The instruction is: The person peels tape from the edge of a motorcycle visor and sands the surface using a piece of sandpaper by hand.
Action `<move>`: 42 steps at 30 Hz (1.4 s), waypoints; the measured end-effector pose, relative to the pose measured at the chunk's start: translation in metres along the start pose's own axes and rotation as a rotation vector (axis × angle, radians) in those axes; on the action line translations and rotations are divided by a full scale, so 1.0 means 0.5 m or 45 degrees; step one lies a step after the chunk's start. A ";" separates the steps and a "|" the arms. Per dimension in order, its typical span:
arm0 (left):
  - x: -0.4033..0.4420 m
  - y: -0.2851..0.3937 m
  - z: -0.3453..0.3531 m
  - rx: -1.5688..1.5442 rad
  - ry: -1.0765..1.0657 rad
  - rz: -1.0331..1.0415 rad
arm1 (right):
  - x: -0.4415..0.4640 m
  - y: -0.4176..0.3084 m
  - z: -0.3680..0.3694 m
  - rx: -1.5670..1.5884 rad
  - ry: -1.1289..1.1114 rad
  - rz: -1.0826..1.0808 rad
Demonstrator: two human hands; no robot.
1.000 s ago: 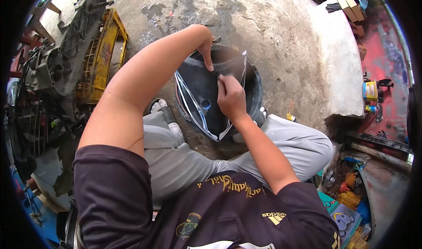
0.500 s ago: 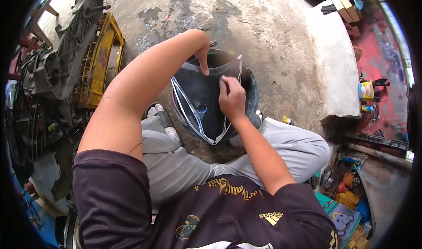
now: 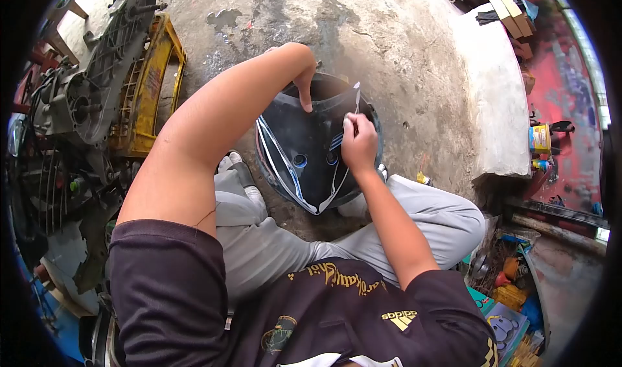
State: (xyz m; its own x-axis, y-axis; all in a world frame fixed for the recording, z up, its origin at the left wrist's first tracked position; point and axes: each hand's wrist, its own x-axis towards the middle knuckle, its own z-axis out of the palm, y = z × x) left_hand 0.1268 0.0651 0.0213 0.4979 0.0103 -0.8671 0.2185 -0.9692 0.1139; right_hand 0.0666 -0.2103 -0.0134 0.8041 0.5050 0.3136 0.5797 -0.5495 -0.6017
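A glossy black V-shaped panel (image 3: 314,127), which looks like a motorcycle fairing piece, rests over a round dark tub (image 3: 378,133). White and blue stripes (image 3: 275,156) run along its edges, and two round blue-rimmed marks sit on its face. My left hand (image 3: 304,85) grips the panel's far edge, thumb on the near face, its other fingers mostly hidden. Over the panel's right side, my right hand (image 3: 360,141) is closed in a pinch; what lies between its fingertips is too small to make out. A white stripe (image 3: 357,94) shows just above that hand.
On the left stand a grey metal engine casing (image 3: 91,107) and a yellow crate (image 3: 155,88). A raised white ledge (image 3: 495,107) is at right, with a yellow can (image 3: 539,137) beyond it. Tools and parts in a box (image 3: 512,289) lie at lower right.
My right hand has moved right across the panel, uncovering the second round mark and some blue stripes. My left hand keeps its grip and shifts slightly right.
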 end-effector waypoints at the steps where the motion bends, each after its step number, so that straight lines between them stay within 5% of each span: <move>1: -0.008 -0.001 -0.003 -0.008 -0.002 0.003 | 0.022 0.000 0.004 -0.014 -0.024 0.178; 3: -0.035 -0.006 -0.001 -0.048 0.033 0.036 | 0.036 -0.014 0.011 0.066 -0.066 0.376; 9: -0.047 -0.009 -0.004 0.010 0.095 0.069 | -0.056 -0.075 -0.013 0.026 -0.174 -0.194; 12: -0.053 -0.006 -0.002 0.033 0.119 0.072 | -0.024 -0.027 -0.008 0.014 -0.090 -0.168; 16: -0.062 -0.007 0.000 0.006 0.142 0.105 | 0.041 0.051 0.017 0.069 0.055 0.254; 23: -0.050 -0.006 -0.002 0.018 0.138 0.103 | -0.051 -0.077 -0.020 0.000 -0.085 -0.155; 29: -0.041 -0.010 0.002 0.005 0.157 0.117 | 0.048 0.036 0.014 0.102 0.062 0.250; 32: -0.048 -0.015 0.005 0.002 0.166 0.113 | 0.055 0.034 0.016 0.013 0.017 0.224; 35: -0.040 -0.019 0.009 -0.011 0.162 0.134 | 0.013 -0.023 0.004 0.072 -0.075 -0.122; 39: -0.029 -0.015 0.010 0.000 0.157 0.142 | 0.060 0.005 0.006 0.121 -0.018 -0.237; 42: -0.036 -0.013 0.006 0.033 0.199 0.153 | 0.121 0.070 0.026 0.176 0.036 0.132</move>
State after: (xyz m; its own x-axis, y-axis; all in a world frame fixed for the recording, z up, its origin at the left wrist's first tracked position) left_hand 0.1137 0.0706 0.0346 0.6438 -0.0696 -0.7620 0.1292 -0.9717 0.1978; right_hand 0.1339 -0.1902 -0.0248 0.8634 0.4300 0.2640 0.4712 -0.5000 -0.7266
